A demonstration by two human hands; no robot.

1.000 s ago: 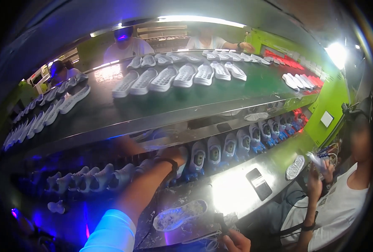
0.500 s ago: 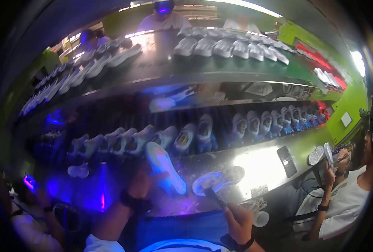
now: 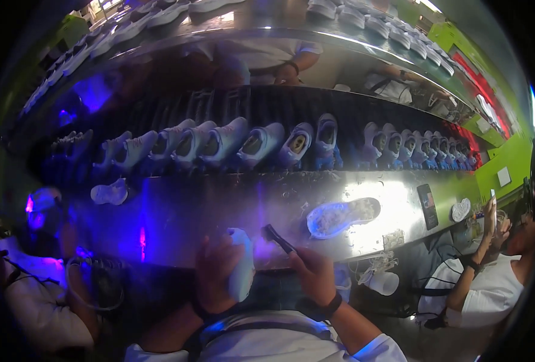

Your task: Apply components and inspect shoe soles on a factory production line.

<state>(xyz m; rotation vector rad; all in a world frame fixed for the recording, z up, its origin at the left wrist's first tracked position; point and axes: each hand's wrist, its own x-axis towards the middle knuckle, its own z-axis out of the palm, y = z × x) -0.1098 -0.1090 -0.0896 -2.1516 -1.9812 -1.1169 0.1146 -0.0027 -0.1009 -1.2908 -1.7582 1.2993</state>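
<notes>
My left hand (image 3: pixel 215 274) is closed around a pale shoe sole (image 3: pixel 241 268), held upright close to my body at the bench's near edge. In my right hand (image 3: pixel 317 276) is a dark-handled brush (image 3: pixel 281 239), its head raised toward the left and apart from both soles. Another shoe sole (image 3: pixel 344 218) lies on the metal bench beyond my right hand, its inner face up and coated with something whitish.
A row of white shoes (image 3: pixel 227 140) stands on the dark conveyor behind the bench (image 3: pixel 177 211). A phone (image 3: pixel 427 206) and a small pale sole (image 3: pixel 109 192) lie on the bench. White cups (image 3: pixel 383 282) hang at its near edge. People sit at both sides.
My left hand has brought its sole down toward my body. The brush has lifted off the other sole and moved left; that sole stays on the bench. My head view has tilted downward.
</notes>
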